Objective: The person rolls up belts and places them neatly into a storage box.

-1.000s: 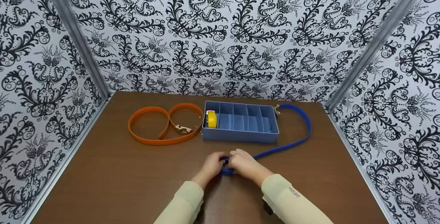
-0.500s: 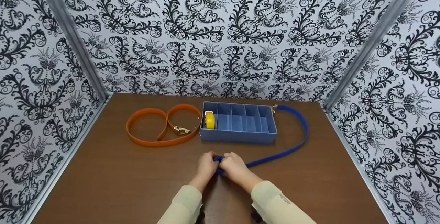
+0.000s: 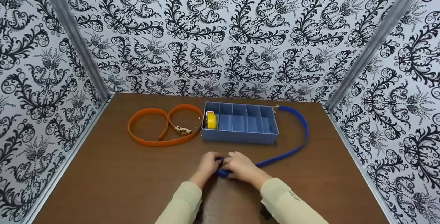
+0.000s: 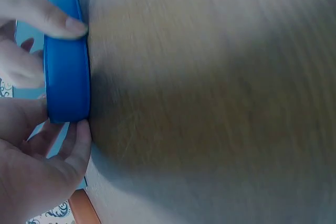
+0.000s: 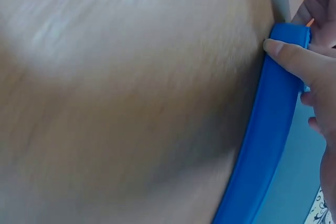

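Between my hands in the head view, a blue belt (image 3: 224, 173) is wound into a small coil standing on edge on the table. My left hand (image 3: 207, 166) holds the coil's left side, thumb and fingers against the strap. My right hand (image 3: 242, 167) grips it from the right; in the right wrist view its thumb (image 5: 294, 59) lies over the blue strap (image 5: 270, 124). The left wrist view shows my left fingertips at the rounded end of the blue coil (image 4: 68, 82). The belt's free length (image 3: 287, 154) curves away to the right, ending at a metal buckle (image 3: 276, 107).
Beyond my hands stands a blue-grey divided box (image 3: 240, 136), with a yellow rolled strap (image 3: 211, 120) in its leftmost compartment. An orange belt (image 3: 156, 143) with a metal buckle (image 3: 183, 130) lies looped left of the box. Patterned walls enclose the table (image 3: 120, 182).
My hands bunch close together around the coil half a second ago; now my right hand sits slightly farther right and more of the coil's front shows. The box and orange belt stay put.
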Demonstrator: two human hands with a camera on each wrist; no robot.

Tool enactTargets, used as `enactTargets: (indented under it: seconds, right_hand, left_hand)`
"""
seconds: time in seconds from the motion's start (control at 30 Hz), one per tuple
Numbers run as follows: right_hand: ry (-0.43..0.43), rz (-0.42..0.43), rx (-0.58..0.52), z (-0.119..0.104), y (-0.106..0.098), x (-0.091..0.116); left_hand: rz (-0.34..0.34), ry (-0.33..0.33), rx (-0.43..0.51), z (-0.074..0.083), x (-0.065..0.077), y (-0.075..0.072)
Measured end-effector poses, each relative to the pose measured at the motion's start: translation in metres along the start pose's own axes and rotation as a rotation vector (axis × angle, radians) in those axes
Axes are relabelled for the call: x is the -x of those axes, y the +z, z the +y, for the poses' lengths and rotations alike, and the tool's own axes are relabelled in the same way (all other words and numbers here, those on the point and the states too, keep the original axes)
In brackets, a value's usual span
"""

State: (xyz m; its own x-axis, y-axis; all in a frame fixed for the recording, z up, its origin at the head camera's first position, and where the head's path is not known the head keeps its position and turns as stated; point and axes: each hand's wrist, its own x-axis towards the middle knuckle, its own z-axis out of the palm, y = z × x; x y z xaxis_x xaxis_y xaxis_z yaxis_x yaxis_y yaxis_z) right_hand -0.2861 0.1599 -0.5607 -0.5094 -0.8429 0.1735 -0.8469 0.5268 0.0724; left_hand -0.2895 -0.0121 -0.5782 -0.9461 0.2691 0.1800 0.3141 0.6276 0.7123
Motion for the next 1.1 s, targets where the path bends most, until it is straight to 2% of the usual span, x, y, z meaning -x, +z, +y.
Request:
enactTargets:
  seconds: [0.2, 0.3, 0.43, 0.57, 0.77, 1.0, 1.1]
  right_hand:
    - [-0.052, -0.047, 0.025, 0.007, -0.003, 0.002]
    - [-0.093, 0.0, 0.06, 0.009, -0.002, 0.001]
    - [-0.147, 0.104, 0.054, 0.01, 0.003, -0.003]
    - [-0.156, 0.152, 0.04, 0.008, 0.005, -0.008]
    - [-0.058, 0.083, 0.07, -0.003, 0.003, -0.013]
    - [0.121, -0.01, 0.083, -0.016, 0.001, -0.016]
    - [0.16, -0.013, 0.08, -0.017, 0.0, -0.015]
  left_hand:
    - [-0.024, 0.052, -0.001, -0.002, -0.002, 0.0]
    - [-0.037, 0.063, 0.0, -0.002, -0.002, -0.001]
    - [-0.049, 0.06, 0.003, -0.001, -0.002, -0.002]
    - [-0.039, 0.055, 0.005, -0.002, -0.001, -0.003]
    - [0.032, 0.028, 0.029, -0.004, 0.002, -0.002]
    - [0.08, -0.073, 0.117, -0.003, 0.005, 0.004]
    - [0.075, -0.106, 0.109, 0.001, 0.004, 0.005]
